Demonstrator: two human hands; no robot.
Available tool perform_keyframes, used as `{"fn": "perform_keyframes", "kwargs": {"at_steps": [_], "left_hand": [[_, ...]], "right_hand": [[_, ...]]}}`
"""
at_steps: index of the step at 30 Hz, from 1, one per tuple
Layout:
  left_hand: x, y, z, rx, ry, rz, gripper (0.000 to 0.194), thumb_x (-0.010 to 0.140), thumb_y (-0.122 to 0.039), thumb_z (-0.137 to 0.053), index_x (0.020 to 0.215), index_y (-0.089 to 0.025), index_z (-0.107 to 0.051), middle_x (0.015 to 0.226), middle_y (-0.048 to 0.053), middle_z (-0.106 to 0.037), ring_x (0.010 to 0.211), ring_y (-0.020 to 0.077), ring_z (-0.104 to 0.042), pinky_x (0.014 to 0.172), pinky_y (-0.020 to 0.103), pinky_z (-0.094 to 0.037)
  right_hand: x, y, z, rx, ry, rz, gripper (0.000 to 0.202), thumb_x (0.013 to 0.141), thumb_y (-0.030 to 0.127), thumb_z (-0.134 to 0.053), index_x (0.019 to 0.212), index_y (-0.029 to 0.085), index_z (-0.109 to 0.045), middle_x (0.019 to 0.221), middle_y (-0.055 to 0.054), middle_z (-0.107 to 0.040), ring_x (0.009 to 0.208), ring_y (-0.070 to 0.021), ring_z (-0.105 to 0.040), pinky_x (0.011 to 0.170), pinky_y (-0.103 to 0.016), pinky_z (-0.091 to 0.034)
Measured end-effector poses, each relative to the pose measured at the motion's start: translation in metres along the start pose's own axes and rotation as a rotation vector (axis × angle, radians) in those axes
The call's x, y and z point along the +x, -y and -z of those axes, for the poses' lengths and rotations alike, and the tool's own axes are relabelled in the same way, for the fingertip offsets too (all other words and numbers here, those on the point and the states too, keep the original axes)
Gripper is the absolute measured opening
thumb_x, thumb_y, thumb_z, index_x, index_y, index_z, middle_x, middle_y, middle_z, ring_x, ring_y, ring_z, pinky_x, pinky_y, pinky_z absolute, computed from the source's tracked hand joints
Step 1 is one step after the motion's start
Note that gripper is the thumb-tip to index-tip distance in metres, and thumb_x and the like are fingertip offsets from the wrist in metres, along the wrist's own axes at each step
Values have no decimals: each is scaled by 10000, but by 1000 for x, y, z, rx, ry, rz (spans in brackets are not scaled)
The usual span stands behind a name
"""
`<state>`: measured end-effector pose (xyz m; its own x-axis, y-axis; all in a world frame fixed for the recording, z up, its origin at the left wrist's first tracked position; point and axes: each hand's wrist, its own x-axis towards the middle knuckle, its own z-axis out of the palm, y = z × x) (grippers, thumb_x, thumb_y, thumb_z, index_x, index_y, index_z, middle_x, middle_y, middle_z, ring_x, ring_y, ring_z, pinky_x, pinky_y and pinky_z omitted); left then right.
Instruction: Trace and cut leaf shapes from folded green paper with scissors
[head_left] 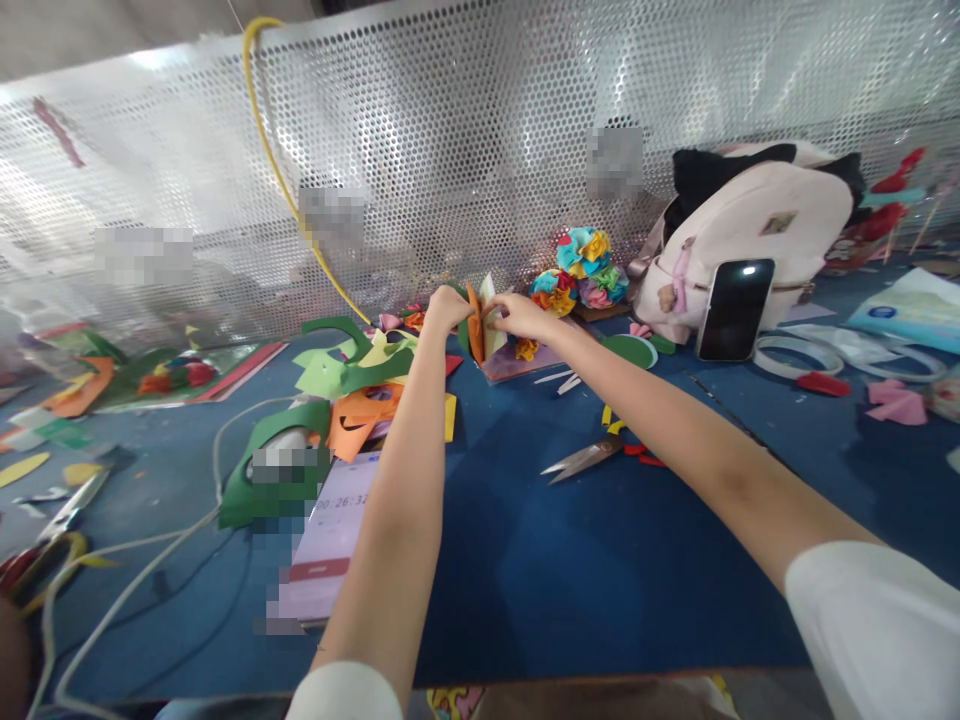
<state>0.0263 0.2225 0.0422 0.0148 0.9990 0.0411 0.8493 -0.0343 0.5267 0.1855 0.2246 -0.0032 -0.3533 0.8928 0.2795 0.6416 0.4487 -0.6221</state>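
Both arms reach to the far middle of the blue table, where a few coloured paper sheets stand upright. My left hand (448, 306) is closed at the edge of the orange paper (475, 322), its fingertips partly hidden. Green paper (465, 338) shows beside the orange. On the other side, my right hand (517, 314) has thumb and fingers pinched at a pale yellow paper (490, 318). Just behind and right of the hands sit several ruffled paper flower balls (582, 252). A flat clear packet (525, 368) lies under the right hand.
Scissors (585, 460) lie beneath my right forearm, more scissors (71, 515) at the left. Cut green paper (330, 370), orange scraps (360, 415) and a phone showing a timer (322, 560) are left. A dark phone (736, 310) leans on a pale backpack (757, 235); tape rolls (796, 358) lie right.
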Motion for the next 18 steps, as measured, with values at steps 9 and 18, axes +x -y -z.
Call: {"fn": "perform_keyframes", "kwargs": {"at_steps": [9,18], "left_hand": [[4,1,1,-32,-20,-16,357,980,-369,-674,1266,-157,-643,1265,92,-663,1069,259,-684,891,446,-599],[-1,-4,2,-13,2,-41,331,981,-367,-673,1230,-149,-654,1204,79,-680,1001,237,-697,833,406,-612]], "right_hand": [[5,-13,12,150,-27,-61,317,990,304,-677,1270,161,-632,1156,-75,-701,926,-197,-712,786,-380,-630],[3,-10,9,172,-92,-41,327,982,303,-686,1272,164,-628,1129,-66,-699,902,-191,-705,772,-371,-623]]}}
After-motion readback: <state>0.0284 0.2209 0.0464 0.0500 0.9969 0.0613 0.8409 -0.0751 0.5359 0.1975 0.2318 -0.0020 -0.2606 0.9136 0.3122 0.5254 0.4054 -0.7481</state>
